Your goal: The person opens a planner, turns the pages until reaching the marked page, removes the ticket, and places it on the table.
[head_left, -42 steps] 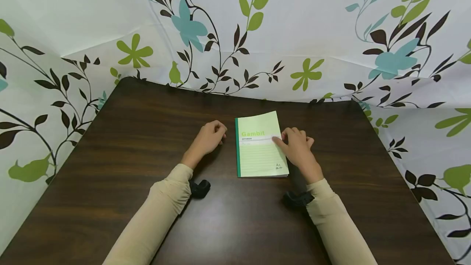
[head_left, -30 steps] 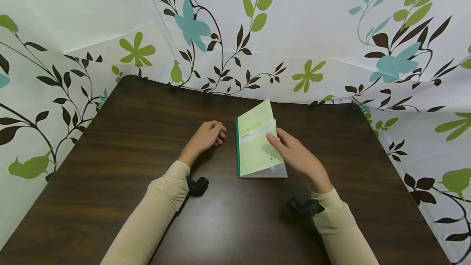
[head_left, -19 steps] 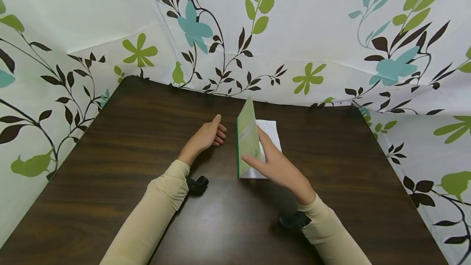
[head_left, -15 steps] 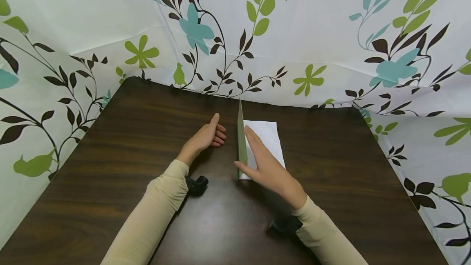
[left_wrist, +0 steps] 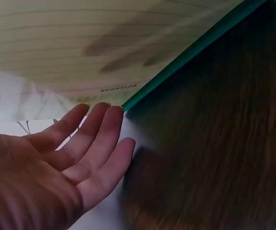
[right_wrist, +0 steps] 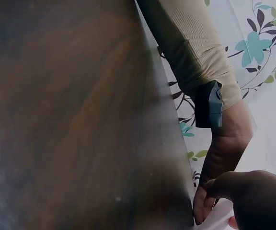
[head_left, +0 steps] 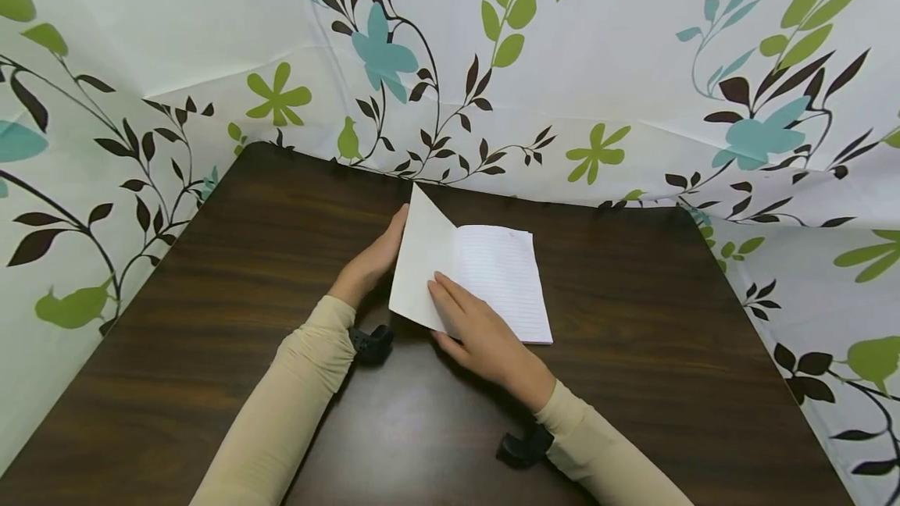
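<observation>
A lined notebook (head_left: pixel 502 279) lies on the table, its front cover (head_left: pixel 420 256) swung up to the left and standing tilted, pale inner side showing. My right hand (head_left: pixel 485 338) rests with straight fingers on the inside of that cover near the fold. Behind the cover's left edge is my left hand (head_left: pixel 373 260), its fingers hidden from the head view. In the left wrist view the left hand (left_wrist: pixel 66 163) has palm up and fingers extended under the cover's lined green outside (left_wrist: pixel 80 52), beside the green spine (left_wrist: pixel 186 60). The right wrist view shows the right hand (right_wrist: pixel 258 196) dark and close.
The dark wooden table (head_left: pixel 633 318) spreads around the notebook. A white curtain (head_left: pixel 232 30) with leaf and flower prints hangs along its back and sides. Each wrist wears a black camera mount, one on the left (head_left: pixel 373 344) and one on the right (head_left: pixel 523 447).
The notebook's cover has turned from lying flat, through upright, over to the left, moved by my right hand. My left hand has turned palm toward it and now meets the cover.
</observation>
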The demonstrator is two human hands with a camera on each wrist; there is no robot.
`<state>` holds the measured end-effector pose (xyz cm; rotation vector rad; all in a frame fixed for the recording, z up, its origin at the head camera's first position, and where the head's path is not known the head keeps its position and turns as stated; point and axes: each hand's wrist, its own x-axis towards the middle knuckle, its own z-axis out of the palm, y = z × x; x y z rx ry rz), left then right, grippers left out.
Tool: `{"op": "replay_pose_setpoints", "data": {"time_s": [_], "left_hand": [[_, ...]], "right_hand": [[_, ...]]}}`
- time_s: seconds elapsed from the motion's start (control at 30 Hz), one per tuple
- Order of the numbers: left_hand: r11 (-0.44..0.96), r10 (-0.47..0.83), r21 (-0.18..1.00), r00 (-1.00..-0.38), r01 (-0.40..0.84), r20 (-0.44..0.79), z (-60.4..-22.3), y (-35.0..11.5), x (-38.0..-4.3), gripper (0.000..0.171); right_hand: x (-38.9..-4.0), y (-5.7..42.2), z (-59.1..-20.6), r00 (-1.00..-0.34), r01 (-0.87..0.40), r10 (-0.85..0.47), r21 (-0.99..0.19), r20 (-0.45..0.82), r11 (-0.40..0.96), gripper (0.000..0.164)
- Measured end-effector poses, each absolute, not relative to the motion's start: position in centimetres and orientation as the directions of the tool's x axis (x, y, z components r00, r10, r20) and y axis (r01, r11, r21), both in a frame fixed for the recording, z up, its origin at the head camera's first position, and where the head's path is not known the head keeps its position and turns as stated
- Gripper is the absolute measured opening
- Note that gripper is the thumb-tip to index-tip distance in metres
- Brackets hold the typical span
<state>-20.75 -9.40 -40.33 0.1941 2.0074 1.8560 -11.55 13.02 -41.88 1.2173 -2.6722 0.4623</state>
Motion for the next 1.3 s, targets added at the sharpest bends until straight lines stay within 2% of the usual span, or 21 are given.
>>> {"op": "replay_pose_setpoints", "data": {"time_s": [0.23,0.37,0.43,0.57,0.63,0.7,0.8,0.93,1.1,1.3], "left_hand": [[0.139,0.267,0.958,-0.922,-0.251,-0.28,-40.9,-10.7,-20.5,0.09],[0.182,0.222,0.953,-0.934,-0.242,-0.279,-41.8,-11.6,-20.4,0.083],[0.189,0.23,0.958,-0.939,-0.214,-0.255,-42.3,-12.0,-20.5,0.076],[0.18,0.238,0.969,-0.949,-0.167,-0.208,-43.2,-12.8,-20.4,0.064],[0.172,0.243,0.974,-0.951,-0.15,-0.19,-43.4,-13.1,-20.4,0.063],[0.169,0.244,0.975,-0.953,-0.142,-0.181,-43.5,-13.2,-20.3,0.063],[0.154,0.235,0.978,-0.956,-0.14,-0.174,-43.7,-13.3,-20.2,0.062],[0.131,0.202,0.983,-0.967,-0.132,-0.157,-44.3,-13.2,-20.2,0.055],[0.135,0.16,0.985,-0.979,-0.104,-0.125,-44.6,-12.9,-20.1,0.048],[0.151,0.155,0.984,-0.98,-0.099,-0.122,-44.6,-13.1,-20.3,0.053]], "right_hand": [[-11.3,12.9,-42.3,-0.653,-0.756,-0.698,-0.194,0.294,0.625,0.068],[-11.6,13.1,-42.2,-0.665,-0.747,-0.703,-0.222,0.252,0.626,0.066],[-11.8,13.3,-42.0,-0.698,-0.713,-0.689,-0.278,0.193,0.644,0.065],[-12.8,14.1,-41.5,-0.79,-0.568,-0.609,-0.469,0.078,0.676,0.062],[-13.6,14.9,-41.2,-0.839,-0.475,-0.54,-0.561,0.058,0.678,0.058],[-14.6,16.1,-41.2,-0.88,-0.412,-0.471,-0.602,0.067,0.684,0.053],[-15.8,18.2,-41.2,-0.932,-0.328,-0.357,-0.565,0.063,0.757,0.048],[-16.9,20.8,-41.3,-0.967,-0.222,-0.254,-0.479,-0.002,0.849,0.051],[-17.9,22.8,-41.5,-0.979,-0.155,-0.198,-0.447,-0.051,0.881,0.056],[-18.9,23.6,-42.1,-0.981,-0.151,-0.185,-0.377,-0.056,0.914,0.063]]}}
